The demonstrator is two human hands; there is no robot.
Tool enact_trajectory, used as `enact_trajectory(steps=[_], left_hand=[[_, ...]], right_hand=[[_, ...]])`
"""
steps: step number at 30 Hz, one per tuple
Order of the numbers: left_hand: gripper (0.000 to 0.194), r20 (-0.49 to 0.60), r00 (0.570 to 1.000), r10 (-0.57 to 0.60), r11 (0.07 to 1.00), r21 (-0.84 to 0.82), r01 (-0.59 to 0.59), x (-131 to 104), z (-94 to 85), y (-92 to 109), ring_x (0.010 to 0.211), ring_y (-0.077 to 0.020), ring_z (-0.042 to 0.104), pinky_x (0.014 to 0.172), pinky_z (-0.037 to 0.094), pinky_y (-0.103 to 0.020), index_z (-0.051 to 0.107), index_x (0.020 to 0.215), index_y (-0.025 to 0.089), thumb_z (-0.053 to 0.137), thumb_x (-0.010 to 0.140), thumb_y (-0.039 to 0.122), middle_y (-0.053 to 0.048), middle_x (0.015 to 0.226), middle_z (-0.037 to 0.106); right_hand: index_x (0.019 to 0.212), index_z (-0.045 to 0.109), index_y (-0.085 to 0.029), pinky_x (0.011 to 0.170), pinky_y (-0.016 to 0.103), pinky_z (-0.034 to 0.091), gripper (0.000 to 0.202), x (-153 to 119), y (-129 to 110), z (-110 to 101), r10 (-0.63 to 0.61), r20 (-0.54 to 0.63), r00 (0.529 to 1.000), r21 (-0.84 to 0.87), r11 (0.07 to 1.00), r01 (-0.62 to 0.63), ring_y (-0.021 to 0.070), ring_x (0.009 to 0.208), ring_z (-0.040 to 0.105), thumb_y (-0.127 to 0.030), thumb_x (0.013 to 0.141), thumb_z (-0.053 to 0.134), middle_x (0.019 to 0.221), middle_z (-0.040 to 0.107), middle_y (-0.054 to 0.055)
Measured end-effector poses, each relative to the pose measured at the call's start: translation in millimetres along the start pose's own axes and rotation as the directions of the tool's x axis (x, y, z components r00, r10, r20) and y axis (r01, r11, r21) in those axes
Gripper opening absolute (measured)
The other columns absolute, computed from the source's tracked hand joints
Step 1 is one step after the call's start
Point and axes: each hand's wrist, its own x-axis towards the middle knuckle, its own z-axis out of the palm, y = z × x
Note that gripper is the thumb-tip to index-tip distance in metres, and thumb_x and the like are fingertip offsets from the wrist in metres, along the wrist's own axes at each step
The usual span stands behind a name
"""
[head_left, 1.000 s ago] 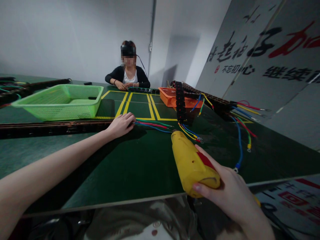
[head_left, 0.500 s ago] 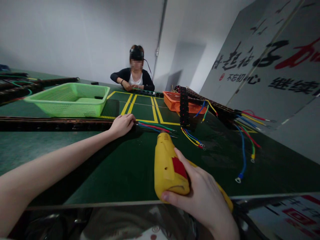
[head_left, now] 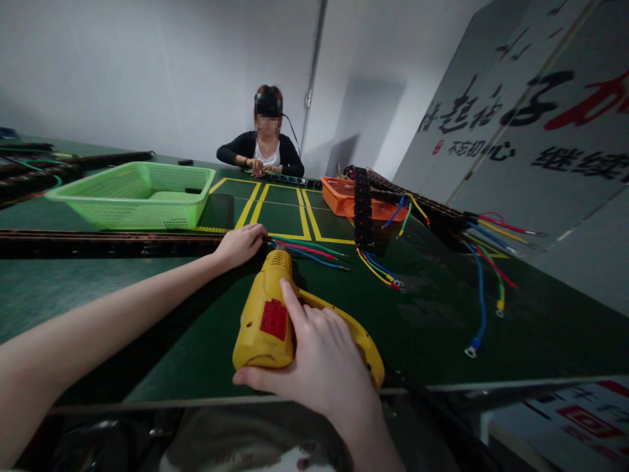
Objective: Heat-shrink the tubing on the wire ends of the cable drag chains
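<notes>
My right hand (head_left: pixel 327 347) is wrapped round a yellow heat gun (head_left: pixel 268 314) with a red label. The gun's nozzle points away from me, close to where several coloured wires (head_left: pixel 314 249) come out of a long dark cable chain (head_left: pixel 108 244). At that end of the chain my left hand (head_left: pixel 242 244) rests with its fingers curled round it. The red, green and blue wires lie on the green table (head_left: pixel 196 354) and point right, with bare metal tips.
A green basket (head_left: pixel 132 213) stands at the left, an orange basket (head_left: pixel 339 200) at the back right. More cable chains (head_left: pixel 362 210) with lugged wires (head_left: pixel 479 295) lie on the right. A person (head_left: pixel 268 144) sits across the table, hands on small parts.
My right hand and the heat gun have moved left, so the nozzle is now nearer my left hand. The wires shifted slightly. The person opposite has moved a hand.
</notes>
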Motion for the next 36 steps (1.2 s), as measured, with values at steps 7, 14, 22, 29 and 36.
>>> enact_trajectory(steps=[7, 14, 22, 29, 36], left_hand=[[0.03, 0.004, 1.0, 0.02, 1.0, -0.021, -0.02, -1, -1.9, 0, 0.094, -0.0226, 0.062, 0.076, 0.048, -0.032, 0.058, 0.103, 0.02, 0.033, 0.089, 0.027, -0.006, 0.108, 0.065], [0.031, 0.008, 0.999, 0.042, 0.998, -0.041, -0.041, -2, -2.3, 0, 0.093, -0.0224, 0.063, 0.077, 0.049, -0.033, 0.058, 0.104, 0.02, 0.032, 0.09, 0.027, -0.006, 0.107, 0.065], [0.031, 0.017, 0.999, 0.037, 0.998, -0.043, -0.037, -3, -7.3, 4, 0.091, -0.0219, 0.063, 0.074, 0.048, -0.032, 0.058, 0.107, 0.022, 0.033, 0.09, 0.028, -0.005, 0.109, 0.066], [0.032, 0.037, 0.996, 0.082, 0.997, -0.021, -0.081, -3, -9.5, 6, 0.09, -0.0218, 0.062, 0.073, 0.048, -0.031, 0.056, 0.109, 0.022, 0.031, 0.09, 0.026, -0.005, 0.111, 0.063], [0.029, 0.033, 0.997, 0.074, 0.997, -0.024, -0.073, -4, -8.2, 2, 0.089, -0.0214, 0.062, 0.07, 0.046, -0.03, 0.056, 0.106, 0.023, 0.032, 0.09, 0.026, -0.005, 0.109, 0.063]], right_hand=[[0.15, 0.024, -0.02, 0.087, 0.043, 0.043, 0.117, 2, 6, -4, -0.038, 0.033, 0.999, 0.005, 0.999, 0.038, 0.0312, 0.099, 0.059, -0.083, 0.058, 0.061, 0.11, 0.064, 0.013], [0.152, 0.015, -0.024, 0.092, 0.045, 0.042, 0.124, -7, 31, -19, -0.002, 0.098, 0.995, -0.015, 1.0, 0.003, 0.0308, 0.104, 0.059, -0.078, 0.053, 0.068, 0.114, 0.064, 0.011], [0.151, 0.02, -0.028, 0.086, 0.04, 0.048, 0.11, -37, 68, -53, 0.018, 0.104, 0.994, 0.105, 0.994, -0.029, 0.0302, 0.108, 0.06, -0.075, 0.061, 0.065, 0.128, 0.059, 0.008], [0.15, 0.021, -0.03, 0.084, 0.037, 0.05, 0.094, -66, 102, -69, 0.186, 0.02, 0.982, 0.083, 0.979, -0.187, 0.0285, 0.109, 0.061, -0.063, 0.072, 0.062, 0.133, 0.057, 0.006], [0.151, 0.02, -0.029, 0.082, 0.038, 0.052, 0.098, -69, 95, -65, 0.239, -0.002, 0.971, 0.074, 0.968, -0.238, 0.0288, 0.106, 0.063, -0.06, 0.071, 0.066, 0.128, 0.061, 0.007]])
